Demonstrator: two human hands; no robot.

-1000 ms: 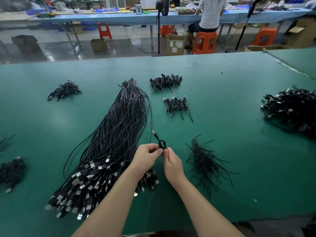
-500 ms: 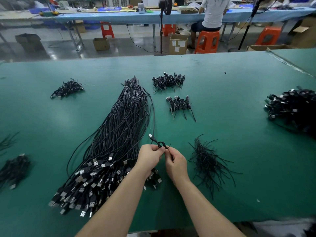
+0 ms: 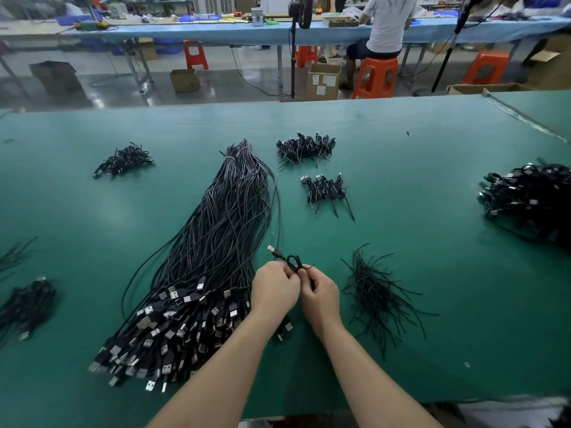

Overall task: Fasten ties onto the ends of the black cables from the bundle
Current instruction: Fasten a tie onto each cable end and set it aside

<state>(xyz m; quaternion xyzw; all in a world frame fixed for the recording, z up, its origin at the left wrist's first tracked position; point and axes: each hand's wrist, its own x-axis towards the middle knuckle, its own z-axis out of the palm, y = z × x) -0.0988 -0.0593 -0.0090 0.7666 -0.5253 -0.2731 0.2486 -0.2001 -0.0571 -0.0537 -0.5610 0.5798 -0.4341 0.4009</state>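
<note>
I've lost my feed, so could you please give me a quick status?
Both hands, left and right, pinching a looped cable end. Tie going on. Nothing in the way.

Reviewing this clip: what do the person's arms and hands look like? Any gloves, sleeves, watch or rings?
Both forearms are bare up to the frame edge: no sleeves in view. The left hand and right hand wear no gloves, and no watch, bracelet or ring shows on either.

There is only one view, from a camera sitting on the person's head. It is looking forward and down at the green desk (image 3: 401,143), close above both hands, and is reaching the far workbenches (image 3: 216,30) behind.
</note>
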